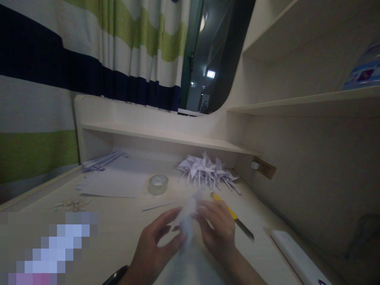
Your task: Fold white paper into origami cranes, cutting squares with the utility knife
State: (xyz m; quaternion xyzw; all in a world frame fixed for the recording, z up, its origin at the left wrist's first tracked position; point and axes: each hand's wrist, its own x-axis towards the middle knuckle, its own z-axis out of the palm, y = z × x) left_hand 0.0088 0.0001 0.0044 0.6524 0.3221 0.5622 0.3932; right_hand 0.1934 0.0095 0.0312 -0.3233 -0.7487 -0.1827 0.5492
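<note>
My left hand and my right hand meet low in the middle of the head view, both pinching one small white folded paper piece held just above the desk. The paper is smeared by motion, so its shape is unclear. Just right of my right hand lies a yellow utility knife with its blade out, pointing to the right. A pile of finished white paper pinwheels sits farther back.
A roll of clear tape stands behind my hands, with white paper sheets and paper strips at the back left. A white flat object lies at the right. Shelves rise behind and right; a wall socket is near the pinwheels.
</note>
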